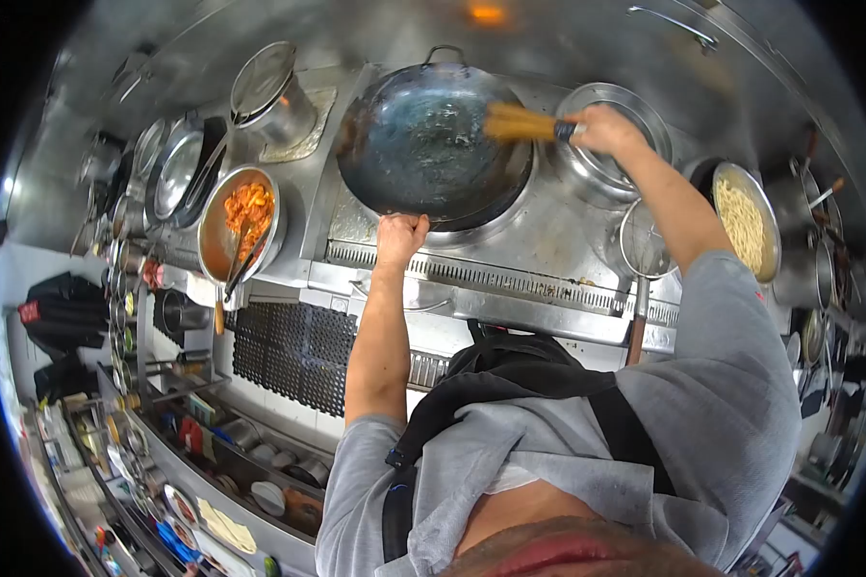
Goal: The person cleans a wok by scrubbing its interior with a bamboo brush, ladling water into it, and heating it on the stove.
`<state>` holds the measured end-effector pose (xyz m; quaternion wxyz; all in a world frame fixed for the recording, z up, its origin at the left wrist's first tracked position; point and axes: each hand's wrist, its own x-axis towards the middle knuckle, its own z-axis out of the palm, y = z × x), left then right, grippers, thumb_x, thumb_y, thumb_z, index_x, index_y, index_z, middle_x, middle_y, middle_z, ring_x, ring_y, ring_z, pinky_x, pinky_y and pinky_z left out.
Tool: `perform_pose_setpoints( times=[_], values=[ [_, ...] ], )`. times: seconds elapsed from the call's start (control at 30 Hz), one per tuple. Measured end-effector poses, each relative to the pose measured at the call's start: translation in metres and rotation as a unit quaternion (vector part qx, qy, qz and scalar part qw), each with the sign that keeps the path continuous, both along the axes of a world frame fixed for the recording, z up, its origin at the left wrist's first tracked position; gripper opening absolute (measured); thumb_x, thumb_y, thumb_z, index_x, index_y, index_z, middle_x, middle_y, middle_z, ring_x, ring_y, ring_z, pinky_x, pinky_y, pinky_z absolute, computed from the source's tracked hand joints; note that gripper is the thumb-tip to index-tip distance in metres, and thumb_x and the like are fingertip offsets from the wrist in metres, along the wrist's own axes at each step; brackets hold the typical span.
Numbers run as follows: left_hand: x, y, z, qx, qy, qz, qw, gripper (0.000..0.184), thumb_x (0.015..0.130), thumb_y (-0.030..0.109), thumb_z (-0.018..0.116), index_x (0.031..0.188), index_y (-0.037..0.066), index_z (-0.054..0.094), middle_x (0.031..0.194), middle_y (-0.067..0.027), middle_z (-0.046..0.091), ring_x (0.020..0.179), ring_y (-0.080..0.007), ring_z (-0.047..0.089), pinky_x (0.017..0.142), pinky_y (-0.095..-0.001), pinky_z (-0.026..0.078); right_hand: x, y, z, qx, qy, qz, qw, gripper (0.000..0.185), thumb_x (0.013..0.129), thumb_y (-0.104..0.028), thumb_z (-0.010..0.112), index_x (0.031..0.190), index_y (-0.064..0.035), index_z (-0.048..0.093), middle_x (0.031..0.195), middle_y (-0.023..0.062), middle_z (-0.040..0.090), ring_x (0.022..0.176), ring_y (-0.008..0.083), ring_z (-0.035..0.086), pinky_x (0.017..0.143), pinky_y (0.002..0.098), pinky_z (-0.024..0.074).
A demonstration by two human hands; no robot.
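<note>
A large dark wok sits on the steel range, its inside wet and shiny. My left hand is closed at the wok's near rim, where its near handle would be. In my right hand is a bamboo wok brush, gripped by its dark-banded end. The brush's bristles point left over the wok's right side and look slightly blurred; whether they touch the metal I cannot tell. Below my right forearm stands a round steel pot on the range.
Left of the wok is a steel bowl of red-orange food with utensils in it. Behind it stands a pot topped by a strainer. A long-handled strainer lies at right, near a bowl of pale noodle-like strips.
</note>
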<state>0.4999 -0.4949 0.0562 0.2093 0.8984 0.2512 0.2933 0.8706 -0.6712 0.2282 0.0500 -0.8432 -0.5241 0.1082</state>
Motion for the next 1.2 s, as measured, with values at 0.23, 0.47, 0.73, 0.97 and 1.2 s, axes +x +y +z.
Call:
perform_pose_setpoints(
  times=[0.23,0.47,0.73,0.97,1.2],
  values=[
    [0.000,-0.062,0.060,0.033,-0.010,-0.024,0.999,0.037,0.085,0.022,0.069,0.052,0.006,0.060,0.054,-0.0147,0.059,0.048,-0.0359,0.058,0.048,-0.0447,0.046,-0.026,-0.080,0.019,0.159,0.142,-0.126,0.969,0.054,0.078,-0.037,0.071,0.130,-0.0199,0.064,0.118,0.0182,0.068,0.109,0.0365,0.064,0.099,0.0406,0.0482],
    [-0.029,-0.081,0.110,0.063,0.021,-0.082,0.994,0.039,0.083,0.014,0.070,0.049,0.005,0.053,0.051,-0.0110,0.056,0.043,-0.0318,0.055,0.044,-0.0425,0.043,-0.098,-0.187,-0.078,0.182,0.229,-0.127,0.948,0.057,0.079,-0.040,0.073,0.132,-0.0197,0.062,0.114,0.0207,0.068,0.105,0.0373,0.066,0.094,0.0415,0.0497],
    [-0.017,-0.056,0.178,0.148,0.092,-0.164,0.971,0.035,0.079,0.013,0.070,0.049,0.006,0.052,0.051,-0.0080,0.055,0.045,-0.0286,0.056,0.044,-0.0401,0.044,-0.128,-0.226,-0.108,0.237,0.285,-0.123,0.921,0.058,0.080,-0.026,0.077,0.134,-0.0127,0.061,0.110,0.0228,0.070,0.097,0.0321,0.071,0.085,0.0365,0.0525],
    [0.011,-0.042,0.214,0.229,0.146,-0.242,0.932,0.033,0.075,0.013,0.071,0.048,0.010,0.052,0.052,-0.0062,0.056,0.048,-0.0275,0.058,0.046,-0.0395,0.048,-0.145,-0.225,-0.118,0.242,0.283,-0.086,0.924,0.057,0.081,-0.025,0.076,0.134,-0.0110,0.060,0.102,0.0223,0.070,0.091,0.0385,0.068,0.082,0.0417,0.0525],
    [0.059,-0.036,0.261,0.320,0.188,-0.320,0.872,0.026,0.073,0.011,0.068,0.049,0.010,0.058,0.054,-0.0051,0.061,0.050,-0.0243,0.061,0.050,-0.0373,0.052,-0.154,-0.211,-0.132,0.250,0.306,-0.065,0.916,0.058,0.083,-0.027,0.074,0.136,-0.0129,0.057,0.098,0.0214,0.070,0.090,0.0389,0.068,0.081,0.0420,0.0529]
  ],
)
